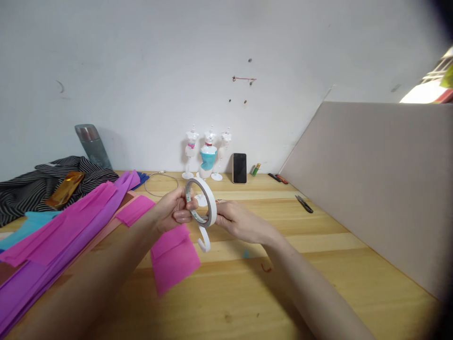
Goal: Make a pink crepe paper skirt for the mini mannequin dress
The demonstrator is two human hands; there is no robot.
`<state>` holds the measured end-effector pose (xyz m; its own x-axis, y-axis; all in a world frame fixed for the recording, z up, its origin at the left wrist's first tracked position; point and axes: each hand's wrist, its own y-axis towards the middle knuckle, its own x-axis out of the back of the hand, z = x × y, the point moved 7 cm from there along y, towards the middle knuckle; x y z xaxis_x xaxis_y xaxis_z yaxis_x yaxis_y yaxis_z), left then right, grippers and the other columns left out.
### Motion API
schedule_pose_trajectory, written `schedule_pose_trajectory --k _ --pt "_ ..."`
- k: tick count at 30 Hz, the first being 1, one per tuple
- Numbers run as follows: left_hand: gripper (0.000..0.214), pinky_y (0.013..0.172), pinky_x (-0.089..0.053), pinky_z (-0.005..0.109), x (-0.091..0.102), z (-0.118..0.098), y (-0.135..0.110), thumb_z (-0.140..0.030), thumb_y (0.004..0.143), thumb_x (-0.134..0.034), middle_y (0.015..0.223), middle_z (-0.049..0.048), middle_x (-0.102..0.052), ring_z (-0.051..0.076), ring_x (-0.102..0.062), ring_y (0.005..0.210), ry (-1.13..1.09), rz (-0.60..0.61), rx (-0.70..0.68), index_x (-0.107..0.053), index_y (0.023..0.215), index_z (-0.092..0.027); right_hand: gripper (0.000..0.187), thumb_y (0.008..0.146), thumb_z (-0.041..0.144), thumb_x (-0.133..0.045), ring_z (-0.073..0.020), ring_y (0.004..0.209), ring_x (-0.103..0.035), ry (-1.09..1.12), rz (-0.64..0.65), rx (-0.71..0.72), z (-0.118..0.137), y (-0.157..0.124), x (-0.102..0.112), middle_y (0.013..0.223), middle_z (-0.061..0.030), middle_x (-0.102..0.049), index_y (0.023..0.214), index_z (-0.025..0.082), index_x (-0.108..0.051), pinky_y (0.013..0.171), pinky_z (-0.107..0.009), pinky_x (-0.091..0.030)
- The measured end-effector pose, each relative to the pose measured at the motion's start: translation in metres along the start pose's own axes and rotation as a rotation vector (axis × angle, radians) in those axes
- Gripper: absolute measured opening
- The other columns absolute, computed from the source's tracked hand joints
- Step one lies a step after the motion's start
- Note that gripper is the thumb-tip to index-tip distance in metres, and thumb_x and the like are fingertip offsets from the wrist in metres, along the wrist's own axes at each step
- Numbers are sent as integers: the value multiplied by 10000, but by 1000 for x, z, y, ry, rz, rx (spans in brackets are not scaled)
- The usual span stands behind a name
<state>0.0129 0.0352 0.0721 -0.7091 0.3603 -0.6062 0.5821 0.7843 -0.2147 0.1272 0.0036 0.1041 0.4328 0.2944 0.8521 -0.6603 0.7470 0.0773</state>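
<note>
Above the wooden table (318, 264) I hold a white roll of double-sided tape (209, 198) between both hands. My left hand (173, 210) pinches the roll's left side, thumb inside the ring. On the right side, my right hand (237, 222) has its fingers closed on the roll. A short loose end of tape (204, 243) curls down below the roll. A folded pink tissue paper piece (174, 259) lies on the table just under my left wrist.
Long pink and purple tissue sheets (60, 241) cover the left side, beside striped cloth (42, 182) and a metal flask (92, 146). Three small mannequin figures (207, 153), a phone (239, 167) and pens stand at the wall. Black scissors (304, 204) lie near a grey board (382, 189).
</note>
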Motion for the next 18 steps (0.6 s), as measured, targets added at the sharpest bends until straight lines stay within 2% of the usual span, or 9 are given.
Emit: schedule_pose_trajectory --k 4,7,11,18 --pt "211 273 -203 109 5 -9 -2 -128 832 -369 484 -37 -441 16 -240 246 -6 -14 -42 -449 638 -156 372 963 385 -374 -152 660 -478 16 2 19 -1 -4 12 727 -39 -607 806 155 -621 654 -281 -360" --pt "202 271 -190 111 6 -12 -2 -119 822 -363 483 -33 -444 19 -242 244 9 -29 -66 -446 641 -157 368 959 377 -380 -151 658 -482 21 13 34 1 -6 12 727 -38 -610 812 152 -632 652 -280 -365" --pt "213 273 -198 118 4 -7 -1 -130 835 -344 480 -36 -439 20 -235 244 27 -46 -48 -447 651 -158 345 951 354 -408 -151 671 -491 3 6 26 1 -4 6 729 -37 -611 776 155 -629 672 -284 -368" --pt "208 281 -181 122 -3 5 3 -114 824 -329 488 -38 -446 21 -233 248 53 -3 -11 -456 665 -156 338 953 333 -405 -139 680 -464 -20 -8 42 -2 2 -2 714 -25 -590 747 160 -610 691 -272 -361"
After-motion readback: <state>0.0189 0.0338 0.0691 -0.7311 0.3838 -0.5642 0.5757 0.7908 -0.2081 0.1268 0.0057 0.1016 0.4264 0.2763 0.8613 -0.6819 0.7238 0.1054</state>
